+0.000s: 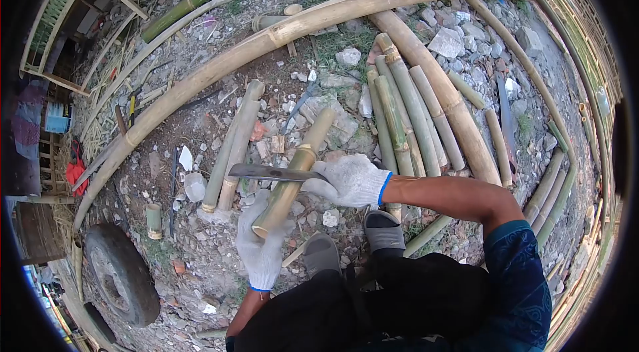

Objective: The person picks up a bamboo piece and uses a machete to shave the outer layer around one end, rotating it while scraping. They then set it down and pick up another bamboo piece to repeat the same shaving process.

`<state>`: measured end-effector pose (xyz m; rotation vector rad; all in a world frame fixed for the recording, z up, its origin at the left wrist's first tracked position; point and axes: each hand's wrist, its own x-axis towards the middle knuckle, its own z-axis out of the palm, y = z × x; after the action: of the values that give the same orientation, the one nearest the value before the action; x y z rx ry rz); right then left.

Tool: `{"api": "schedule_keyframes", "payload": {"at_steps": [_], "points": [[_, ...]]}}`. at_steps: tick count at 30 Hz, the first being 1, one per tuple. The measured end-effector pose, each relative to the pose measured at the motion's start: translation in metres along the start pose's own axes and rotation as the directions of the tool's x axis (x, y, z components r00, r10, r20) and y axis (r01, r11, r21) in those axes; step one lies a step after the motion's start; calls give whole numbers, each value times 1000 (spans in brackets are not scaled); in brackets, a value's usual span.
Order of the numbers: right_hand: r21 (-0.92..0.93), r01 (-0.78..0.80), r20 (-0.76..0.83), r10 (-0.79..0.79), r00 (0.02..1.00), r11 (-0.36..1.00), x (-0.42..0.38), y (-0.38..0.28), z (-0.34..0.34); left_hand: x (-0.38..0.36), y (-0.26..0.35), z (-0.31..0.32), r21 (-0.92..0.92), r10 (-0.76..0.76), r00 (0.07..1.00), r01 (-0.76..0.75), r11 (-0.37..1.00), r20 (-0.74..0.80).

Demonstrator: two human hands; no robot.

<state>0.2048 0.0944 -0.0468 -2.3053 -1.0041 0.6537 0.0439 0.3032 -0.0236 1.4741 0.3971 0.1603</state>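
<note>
A short bamboo piece (305, 157) leans at a slant in the middle of the view, its near end low by my left hand (259, 245). That hand, in a white knitted glove, is wrapped round the lower part of the bamboo and looks slightly blurred. My right hand (353, 181), gloved as well, is closed on the handle of a machete. The machete's dark blade (266, 172) points left and lies across the bamboo just below its node. The handle is mostly hidden by my fingers.
Cut bamboo lengths (233, 145) lie left of centre, and a bundle of poles (406, 112) lies to the right. A long curved bamboo pole (279, 32) arches over the rubble. An old tyre (121, 274) is at lower left. A saw (506, 115) lies at right.
</note>
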Motion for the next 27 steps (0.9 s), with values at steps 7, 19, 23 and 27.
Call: {"api": "schedule_keyframes", "payload": {"at_steps": [7,19,23,27], "points": [[95,-145,-147,158,976,985,12,25,27,-1,-8,1,-11,-107,994,107,994,-4],[118,-149,-94,161,982,982,7,22,15,2,13,1,121,-41,999,38,992,21],[114,-242,-42,248,968,964,16,34,12,2,13,3,128,-86,996,84,988,9],[89,-94,-161,107,981,992,4,25,22,2,13,6,110,-52,999,51,993,14]]}}
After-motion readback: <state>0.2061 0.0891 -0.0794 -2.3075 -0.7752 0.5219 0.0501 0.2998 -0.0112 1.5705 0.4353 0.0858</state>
